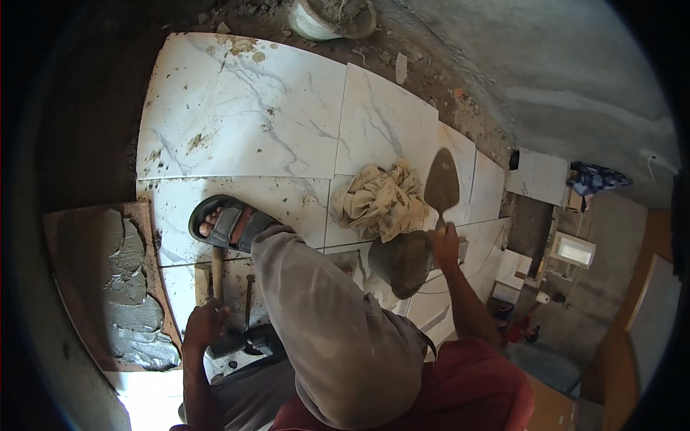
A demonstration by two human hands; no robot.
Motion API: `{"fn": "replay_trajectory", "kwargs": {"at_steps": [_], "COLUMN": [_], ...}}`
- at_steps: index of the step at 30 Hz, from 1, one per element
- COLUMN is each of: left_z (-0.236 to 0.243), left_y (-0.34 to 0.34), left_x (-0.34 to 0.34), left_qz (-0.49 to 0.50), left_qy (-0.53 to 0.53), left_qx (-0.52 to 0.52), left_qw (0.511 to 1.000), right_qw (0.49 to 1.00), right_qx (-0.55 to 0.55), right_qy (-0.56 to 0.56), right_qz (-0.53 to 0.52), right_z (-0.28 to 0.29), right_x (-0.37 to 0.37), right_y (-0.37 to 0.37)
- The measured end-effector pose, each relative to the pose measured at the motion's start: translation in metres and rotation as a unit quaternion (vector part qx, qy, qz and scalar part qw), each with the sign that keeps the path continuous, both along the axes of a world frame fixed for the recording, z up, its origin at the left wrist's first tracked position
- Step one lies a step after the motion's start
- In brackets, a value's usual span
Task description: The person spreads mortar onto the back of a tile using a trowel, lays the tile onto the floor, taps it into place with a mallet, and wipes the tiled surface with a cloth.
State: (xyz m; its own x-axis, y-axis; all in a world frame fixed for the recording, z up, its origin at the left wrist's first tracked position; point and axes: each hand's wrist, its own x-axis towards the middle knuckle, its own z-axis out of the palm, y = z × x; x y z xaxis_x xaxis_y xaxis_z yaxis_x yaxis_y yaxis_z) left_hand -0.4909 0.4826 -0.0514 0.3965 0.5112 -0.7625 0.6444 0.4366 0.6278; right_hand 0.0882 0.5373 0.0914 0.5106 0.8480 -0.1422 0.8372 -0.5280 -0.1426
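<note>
My right hand (444,246) is closed round the handle of a pointed trowel (441,179), its teardrop blade directed away from me. Beside that hand stands a dark bucket (401,267), its inside hard to make out. A crumpled beige cloth (381,201) lies on the tiles just left of the trowel. At the lower left, my left hand (205,325) grips a mallet by its wooden handle (218,276), close to the dark head (226,343). My sandalled foot (228,223) rests on the white marbled tiles (244,108) near the handle's end.
A tile-sized panel (79,248) spread with wet grey mortar (133,287) lies at the left by the wall. Rubble and a pale bucket (316,21) are at the far edge. Thin tools lie near my left hand. Another person (519,330) is at the right.
</note>
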Motion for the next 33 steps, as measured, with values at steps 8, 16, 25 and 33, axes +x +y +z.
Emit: {"fn": "replay_trajectory", "kwargs": {"at_steps": [8, 16, 25, 33], "left_z": [0.005, 0.015, 0.005, 0.005], "left_y": [0.004, 0.013, 0.012, 0.008], "left_x": [0.001, 0.005, 0.009, 0.0], "left_qz": [0.019, -0.007, -0.015, -0.008], "left_qy": [-0.019, -0.003, -0.02, -0.005], "left_qx": [0.02, 0.033, 0.032, 0.016], "left_qw": [0.999, 0.999, 0.999, 1.0], "right_qw": [0.964, 0.936, 0.881, 0.868], "right_qx": [-0.075, -0.285, -0.414, -0.387], "right_qy": [-0.165, -0.101, -0.119, 0.152], "right_qz": [-0.193, -0.181, -0.195, -0.27], "right_z": [0.007, 0.035, 0.041, 0.017], "right_x": [0.068, 0.042, 0.008, -0.021], "right_y": [-0.117, -0.214, -0.208, -0.148]}}
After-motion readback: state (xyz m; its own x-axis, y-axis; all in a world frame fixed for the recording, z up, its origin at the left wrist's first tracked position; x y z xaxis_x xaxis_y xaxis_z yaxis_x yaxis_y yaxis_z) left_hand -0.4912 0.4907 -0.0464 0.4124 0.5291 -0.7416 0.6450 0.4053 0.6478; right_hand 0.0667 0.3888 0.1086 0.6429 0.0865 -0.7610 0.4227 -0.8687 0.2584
